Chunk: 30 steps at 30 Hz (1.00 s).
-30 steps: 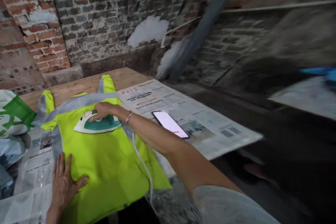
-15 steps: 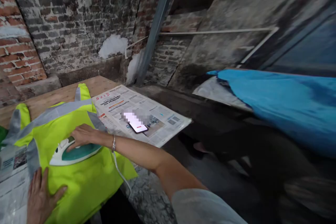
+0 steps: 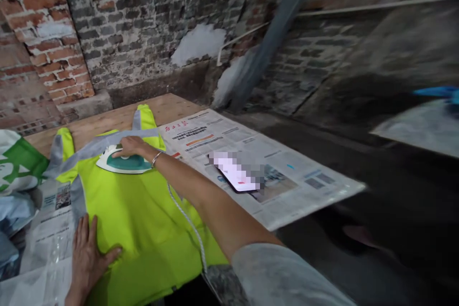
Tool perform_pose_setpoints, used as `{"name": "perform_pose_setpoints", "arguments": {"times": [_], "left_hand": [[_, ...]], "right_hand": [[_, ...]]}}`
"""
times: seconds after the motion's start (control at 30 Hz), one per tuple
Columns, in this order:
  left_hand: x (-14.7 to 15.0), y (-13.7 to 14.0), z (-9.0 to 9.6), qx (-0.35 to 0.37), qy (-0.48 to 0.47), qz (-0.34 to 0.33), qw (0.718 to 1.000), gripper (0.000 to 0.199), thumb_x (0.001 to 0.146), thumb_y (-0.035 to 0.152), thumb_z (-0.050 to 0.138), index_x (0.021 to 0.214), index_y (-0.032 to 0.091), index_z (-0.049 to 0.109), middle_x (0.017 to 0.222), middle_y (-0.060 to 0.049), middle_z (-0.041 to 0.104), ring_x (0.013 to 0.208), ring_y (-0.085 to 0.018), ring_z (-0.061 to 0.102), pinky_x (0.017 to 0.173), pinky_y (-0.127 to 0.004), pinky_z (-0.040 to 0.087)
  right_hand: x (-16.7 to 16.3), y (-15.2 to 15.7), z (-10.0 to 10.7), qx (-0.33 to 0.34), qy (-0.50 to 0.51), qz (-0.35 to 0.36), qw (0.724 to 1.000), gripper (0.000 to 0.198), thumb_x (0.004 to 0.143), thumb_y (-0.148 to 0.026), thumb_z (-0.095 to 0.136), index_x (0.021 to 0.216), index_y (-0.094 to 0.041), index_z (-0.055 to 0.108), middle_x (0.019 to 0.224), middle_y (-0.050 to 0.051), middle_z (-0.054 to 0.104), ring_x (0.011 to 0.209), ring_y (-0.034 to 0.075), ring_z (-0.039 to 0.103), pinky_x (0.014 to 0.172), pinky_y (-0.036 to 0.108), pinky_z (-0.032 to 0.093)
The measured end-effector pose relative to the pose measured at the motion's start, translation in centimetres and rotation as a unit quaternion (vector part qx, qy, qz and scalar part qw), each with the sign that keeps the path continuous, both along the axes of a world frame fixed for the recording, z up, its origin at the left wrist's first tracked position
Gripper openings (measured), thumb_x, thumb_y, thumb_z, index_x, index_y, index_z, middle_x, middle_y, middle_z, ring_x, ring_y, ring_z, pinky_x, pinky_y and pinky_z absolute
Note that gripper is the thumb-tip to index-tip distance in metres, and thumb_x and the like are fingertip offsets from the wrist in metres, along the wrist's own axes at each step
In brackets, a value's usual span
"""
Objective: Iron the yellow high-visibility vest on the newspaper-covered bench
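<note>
While the right hand (image 3: 131, 146) is gripping the handle of the iron (image 3: 124, 162), fingers curled around it, the iron is sitting flat on the upper part of the vest (image 3: 143, 215), just below the grey band across its chest. The vest is lying spread on the table (image 3: 107, 122), its shoulder straps pointing toward the brick wall (image 3: 107, 24). The left hand (image 3: 86, 258) is pressing palm-down on the vest's lower left edge, fingers spread and holding nothing. A white cord (image 3: 190, 227) is trailing from the iron under the right forearm toward the table's near edge. Right of the vest, a phone (image 3: 236, 177) is lying on a newspaper (image 3: 287, 181); its screen is blurred. At the far left, what is probably a green-and-white bag (image 3: 16, 165) is sitting beside more newspaper.
</note>
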<state>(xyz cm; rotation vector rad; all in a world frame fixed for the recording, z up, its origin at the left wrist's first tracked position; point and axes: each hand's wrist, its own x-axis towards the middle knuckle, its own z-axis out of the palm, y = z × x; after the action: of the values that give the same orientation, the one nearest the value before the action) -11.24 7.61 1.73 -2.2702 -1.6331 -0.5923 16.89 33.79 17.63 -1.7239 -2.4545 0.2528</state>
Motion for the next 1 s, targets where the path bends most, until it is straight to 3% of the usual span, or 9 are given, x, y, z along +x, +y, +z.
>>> {"name": "perform_pose_setpoints", "arguments": {"times": [0.13,0.27,0.43,0.57,0.73,1.0], "left_hand": [[0.1,-0.4,0.1,-0.028,-0.026,0.01,0.999,0.102,0.078,0.079,0.062,0.148,0.007,0.044,0.157,-0.028,0.037,0.146,-0.044,0.036,0.114,-0.06,0.034],[0.3,-0.5,0.3,-0.056,-0.034,0.025,0.998,0.104,0.075,0.079,0.065,0.148,0.008,0.045,0.156,-0.027,0.039,0.146,-0.044,0.036,0.116,-0.06,0.033],[0.3,-0.6,0.6,-0.068,-0.034,0.026,0.997,0.105,0.075,0.077,0.066,0.149,0.005,0.045,0.156,-0.029,0.039,0.146,-0.043,0.036,0.116,-0.059,0.033],[0.2,-0.6,0.5,-0.06,-0.034,0.028,0.997,0.104,0.075,0.076,0.067,0.149,0.006,0.045,0.156,-0.028,0.039,0.146,-0.043,0.038,0.116,-0.058,0.034],[0.3,-0.7,0.4,-0.064,-0.03,0.03,0.997,0.104,0.074,0.076,0.067,0.149,0.007,0.044,0.155,-0.028,0.04,0.146,-0.043,0.037,0.116,-0.059,0.034],[0.6,-1.2,1.1,-0.088,-0.039,0.027,0.995,0.105,0.075,0.077,0.068,0.15,0.009,0.043,0.158,-0.028,0.035,0.148,-0.045,0.033,0.115,-0.062,0.033]], "right_hand": [[0.5,-3.0,0.4,-0.05,-0.01,0.043,0.998,0.072,0.077,-0.082,0.067,0.107,-0.018,0.077,0.111,0.016,0.074,0.102,0.029,0.07,0.077,0.029,0.05],[1.1,-8.8,0.7,-0.081,-0.025,0.094,0.992,0.06,0.078,-0.078,0.07,0.099,-0.023,0.079,0.099,0.01,0.077,0.091,0.026,0.072,0.068,0.027,0.047],[2.1,-16.7,0.8,-0.094,-0.046,0.153,0.983,0.055,0.079,-0.077,0.071,0.091,-0.024,0.078,0.088,0.009,0.076,0.085,0.027,0.073,0.064,0.026,0.044],[2.5,-20.1,0.6,-0.078,-0.065,0.146,0.984,0.058,0.081,-0.079,0.066,0.094,-0.023,0.077,0.088,0.011,0.076,0.089,0.029,0.073,0.065,0.028,0.045],[1.9,-18.5,0.1,-0.055,-0.058,0.114,0.99,0.061,0.084,-0.079,0.063,0.101,-0.023,0.077,0.093,0.013,0.076,0.094,0.031,0.072,0.07,0.029,0.048],[0.6,-6.6,0.3,-0.014,-0.037,-0.018,0.999,0.072,0.089,-0.08,0.056,0.115,-0.015,0.074,0.115,0.02,0.072,0.11,0.033,0.067,0.084,0.032,0.05]]}}
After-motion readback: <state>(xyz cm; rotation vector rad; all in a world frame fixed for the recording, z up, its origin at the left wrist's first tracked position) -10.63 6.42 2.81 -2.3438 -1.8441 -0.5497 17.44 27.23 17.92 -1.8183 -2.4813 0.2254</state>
